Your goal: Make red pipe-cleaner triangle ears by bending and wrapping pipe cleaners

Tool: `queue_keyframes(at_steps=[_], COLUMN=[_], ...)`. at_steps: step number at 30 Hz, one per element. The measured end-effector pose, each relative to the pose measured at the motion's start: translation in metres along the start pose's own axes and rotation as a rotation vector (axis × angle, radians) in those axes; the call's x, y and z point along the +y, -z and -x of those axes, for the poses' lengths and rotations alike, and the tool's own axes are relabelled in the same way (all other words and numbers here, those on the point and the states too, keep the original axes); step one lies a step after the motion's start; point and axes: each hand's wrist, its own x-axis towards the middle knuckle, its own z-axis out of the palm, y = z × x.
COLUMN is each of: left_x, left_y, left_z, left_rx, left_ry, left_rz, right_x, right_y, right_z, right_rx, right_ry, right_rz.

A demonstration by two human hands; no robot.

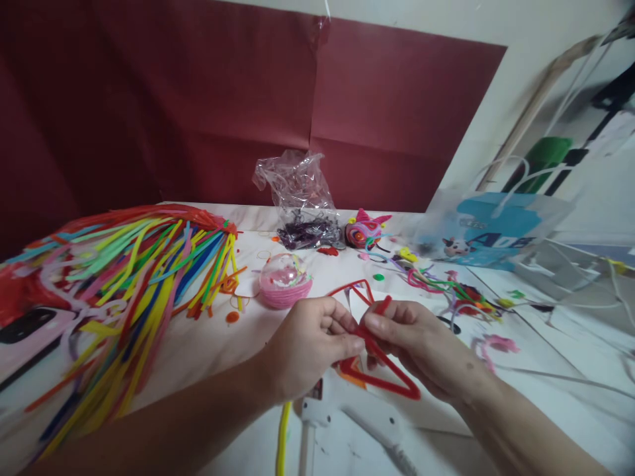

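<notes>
The left hand (pixel 310 344) and right hand (pixel 421 337) pinch the red stem (pixel 411 390) in their fingers, probably steadying its bends; glue gun (pixel 380 423) at six o'clock.

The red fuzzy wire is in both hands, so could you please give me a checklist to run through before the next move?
1. Left hand gripping the red fuzzy wire: ok, thumb and fingers pinch it.
2. Right hand gripping it too: ok, close beside the left.
3. White glue gun well away from the hands: not ok, it lies just below them in the view.
4. Glue gun hot or cold: cannot tell.
5. Clear ball with pink winding upright on the table: ok, winding at the bottom.
6. Spare coloured strips at hand: ok, heaped on the left.
</notes>
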Motion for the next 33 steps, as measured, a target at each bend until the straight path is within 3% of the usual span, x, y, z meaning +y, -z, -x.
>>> queue_keyframes(at_steps=[3,5,7,9,12,18,23,33], left_x=[0.001,0.002,0.003,0.003,0.004,0.006,0.006,0.006], left_y=[0.002,0.002,0.002,0.001,0.001,0.002,0.002,0.01], left_z=[-0.001,-0.002,-0.002,-0.001,0.001,0.004,0.002,0.0], left_rx=[0.021,0.027,0.027,0.025,0.006,-0.055,-0.032,-0.097], left_ry=[0.03,0.027,0.016,0.012,0.03,0.054,0.044,0.091], left_rz=[0.096,0.16,0.207,0.241,0.27,0.185,0.064,-0.059], right_x=[-0.002,-0.002,-0.001,0.0,0.0,-0.005,-0.005,-0.002], right_y=[0.004,0.007,0.01,0.011,0.012,0.01,0.009,0.01], right_z=[-0.001,-0.001,0.002,0.004,0.005,0.003,0.006,0.007], right_rx=[0.139,0.332,0.458,0.421,0.246,0.178,0.116,0.124], right_ry=[0.161,0.404,0.698,0.929,1.099,1.191,1.216,1.2], right_rz=[0.029,0.168,0.447,0.783,1.121,1.228,1.253,1.327])
